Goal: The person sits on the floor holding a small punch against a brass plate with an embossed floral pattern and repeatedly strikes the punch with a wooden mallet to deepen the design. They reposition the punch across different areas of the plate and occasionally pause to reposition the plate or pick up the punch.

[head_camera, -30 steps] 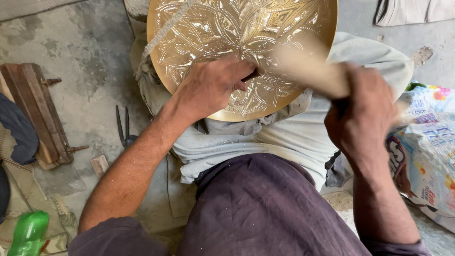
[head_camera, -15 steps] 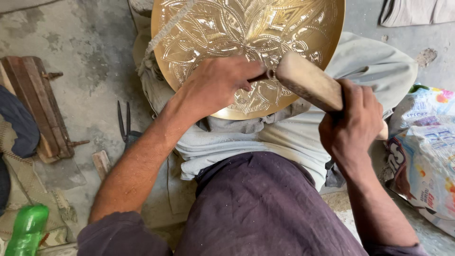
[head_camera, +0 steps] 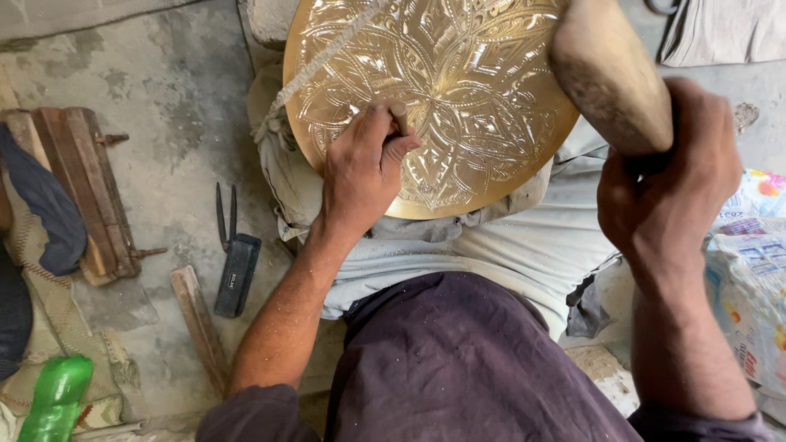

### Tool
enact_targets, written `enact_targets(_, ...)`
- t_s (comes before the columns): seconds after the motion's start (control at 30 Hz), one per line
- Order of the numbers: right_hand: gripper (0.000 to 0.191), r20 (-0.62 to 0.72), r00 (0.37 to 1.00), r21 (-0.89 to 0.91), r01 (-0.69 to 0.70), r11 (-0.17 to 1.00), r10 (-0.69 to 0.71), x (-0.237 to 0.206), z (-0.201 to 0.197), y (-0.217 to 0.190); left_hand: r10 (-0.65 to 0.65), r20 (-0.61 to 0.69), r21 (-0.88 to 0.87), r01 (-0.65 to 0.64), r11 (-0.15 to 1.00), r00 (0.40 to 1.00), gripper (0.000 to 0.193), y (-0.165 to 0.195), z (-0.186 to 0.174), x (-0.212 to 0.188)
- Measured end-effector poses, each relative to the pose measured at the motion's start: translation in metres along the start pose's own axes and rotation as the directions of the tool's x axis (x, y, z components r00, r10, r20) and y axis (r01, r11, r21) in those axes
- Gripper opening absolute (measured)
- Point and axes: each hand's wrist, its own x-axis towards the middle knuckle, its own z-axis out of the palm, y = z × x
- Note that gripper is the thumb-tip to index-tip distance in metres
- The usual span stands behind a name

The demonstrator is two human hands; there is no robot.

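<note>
Engraved round brass tray (head_camera: 483, 90), resting on the person's lap over pale cloth, its near rim toward the body. Left hand (head_camera: 360, 168) lies on the tray's near-left part, fingers clenched around a small chisel (head_camera: 399, 115) set upright on the metal; right hand (head_camera: 667, 176) grips a wooden mallet (head_camera: 607, 72) raised over the tray's right edge. On the concrete floor (head_camera: 164, 106) at left: black-handled pincers (head_camera: 232, 254), wooden block (head_camera: 82, 184), green plastic bottle (head_camera: 53, 401).
</note>
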Motion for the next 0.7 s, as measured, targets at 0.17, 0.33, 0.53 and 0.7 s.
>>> enact_targets(0.17, 0.049, -0.001, 0.994, 0.239, 0.109, 0.965, -0.112, 0.035, -0.011, -0.025, -0.010, 0.005, 0.013, 0.010, 1.000, 1.000, 0.025, 0.001, 0.001, 0.000)
enact_targets(0.33, 0.033, 0.183, 0.903, -0.268, 0.426, 0.864, -0.388, 0.062, -0.024, -0.042, 0.041, -0.003, 0.088, -0.040, 0.995, 0.999, 0.022, 0.003, 0.005, -0.007)
enact_targets(0.53, 0.019, 0.283, 0.909, -0.255, 0.380, 0.889, -0.307, 0.060, -0.020, -0.042, 0.003, 0.036, 0.111, -0.007, 0.994, 0.999, 0.023, -0.001, 0.005, -0.004)
enact_targets(0.7, 0.033, 0.187, 0.959, -0.226, 0.253, 0.941, -0.213, 0.049, -0.021, -0.040, 0.054, 0.073, 0.081, -0.060, 0.995, 0.996, 0.039, -0.002, 0.004, -0.003)
